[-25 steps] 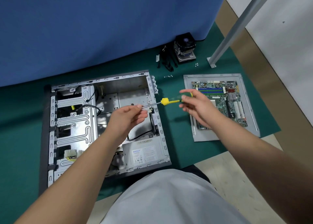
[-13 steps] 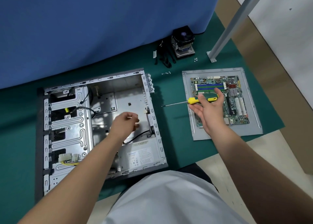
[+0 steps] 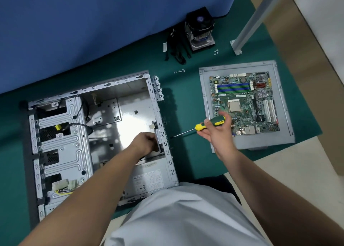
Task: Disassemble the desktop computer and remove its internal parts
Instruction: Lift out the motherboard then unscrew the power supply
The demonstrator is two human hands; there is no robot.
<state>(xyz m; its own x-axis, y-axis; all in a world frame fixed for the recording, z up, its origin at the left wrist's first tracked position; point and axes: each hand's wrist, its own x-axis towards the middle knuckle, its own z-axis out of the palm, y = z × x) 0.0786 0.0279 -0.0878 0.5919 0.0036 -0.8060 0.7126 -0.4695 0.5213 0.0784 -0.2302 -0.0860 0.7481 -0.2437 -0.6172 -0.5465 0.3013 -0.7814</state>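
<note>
The open grey computer case (image 3: 61,139) lies on its side on the green mat. My left hand (image 3: 144,142) reaches inside it, fingers curled against the rear wall just above the power supply (image 3: 150,177); what the fingers grip is hidden. My right hand (image 3: 216,132) holds a green-and-yellow screwdriver (image 3: 204,125) by the handle, outside the case, with its tip pointing left at the case's rear panel. The removed motherboard (image 3: 243,104) lies on the grey side panel (image 3: 283,119) to the right.
A CPU cooler (image 3: 200,29) and black cables (image 3: 176,48) lie at the back by the blue cloth. Small screws (image 3: 179,71) sit on the mat. A metal post (image 3: 258,16) stands at the right. White connectors with yellow wires (image 3: 63,187) hang in the drive cage.
My left hand let go of the screwdriver shaft and dropped into the case to the rear wall. My right hand carried the screwdriver right, then brought its tip back toward the rear panel.
</note>
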